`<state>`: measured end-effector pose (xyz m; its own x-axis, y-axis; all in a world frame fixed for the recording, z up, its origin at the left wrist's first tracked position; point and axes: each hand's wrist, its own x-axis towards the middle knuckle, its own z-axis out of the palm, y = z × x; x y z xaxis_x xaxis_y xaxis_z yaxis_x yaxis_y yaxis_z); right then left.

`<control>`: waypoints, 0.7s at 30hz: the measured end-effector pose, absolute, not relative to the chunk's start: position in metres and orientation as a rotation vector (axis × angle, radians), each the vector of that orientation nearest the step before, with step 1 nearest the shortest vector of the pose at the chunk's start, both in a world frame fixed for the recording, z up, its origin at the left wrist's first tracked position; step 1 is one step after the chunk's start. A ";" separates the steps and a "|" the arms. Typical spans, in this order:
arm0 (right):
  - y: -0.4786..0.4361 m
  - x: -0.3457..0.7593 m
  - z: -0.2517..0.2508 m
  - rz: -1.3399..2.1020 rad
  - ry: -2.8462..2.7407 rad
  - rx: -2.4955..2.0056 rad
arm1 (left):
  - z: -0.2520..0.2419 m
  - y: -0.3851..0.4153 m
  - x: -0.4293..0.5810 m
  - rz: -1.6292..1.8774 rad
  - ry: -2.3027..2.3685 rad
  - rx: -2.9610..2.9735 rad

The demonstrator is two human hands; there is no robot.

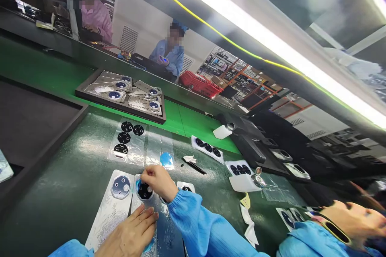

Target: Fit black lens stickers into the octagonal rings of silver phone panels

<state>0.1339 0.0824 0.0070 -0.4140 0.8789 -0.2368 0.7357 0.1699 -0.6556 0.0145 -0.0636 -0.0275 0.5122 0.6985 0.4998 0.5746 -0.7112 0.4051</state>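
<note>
Several phone back panels lie side by side in front of me. The leftmost silvery panel [104, 217] has a dark octagonal camera lens cover [121, 187]. On the panel beside it, another lens cover [144, 191] shows blue film [138, 183] at its left edge. My right hand [159, 180] reaches over this cover, thumb and fingertips pinched on the film's upper edge. Below it, my left hand [129, 231] rests flat on the panels, fingers stretched out. A blue round film piece [166, 160] lies on a clear sheet just beyond my right hand.
A dark tray [90, 101] of back panels stands behind. Clear sheets carry black lens covers [123, 138]. Right of me are black tweezers [196, 165], white pump bottles [241, 183] and lens cover strips [208, 148]. A co-worker's hand [356, 217] extends from the right.
</note>
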 end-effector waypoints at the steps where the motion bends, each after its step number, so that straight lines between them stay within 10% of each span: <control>1: 0.089 0.132 0.012 1.080 -2.184 -1.561 | -0.030 -0.064 0.014 0.997 1.089 2.549; 10: 0.026 0.159 0.071 1.417 -2.202 -0.953 | -0.006 -0.061 0.007 1.069 1.068 1.289; 14: -0.002 0.155 0.050 0.988 -2.411 -0.992 | 0.012 -0.064 -0.003 0.951 0.772 0.672; 21: 0.040 0.132 0.022 1.134 -2.359 -1.052 | -0.008 -0.081 -0.029 0.903 1.304 1.512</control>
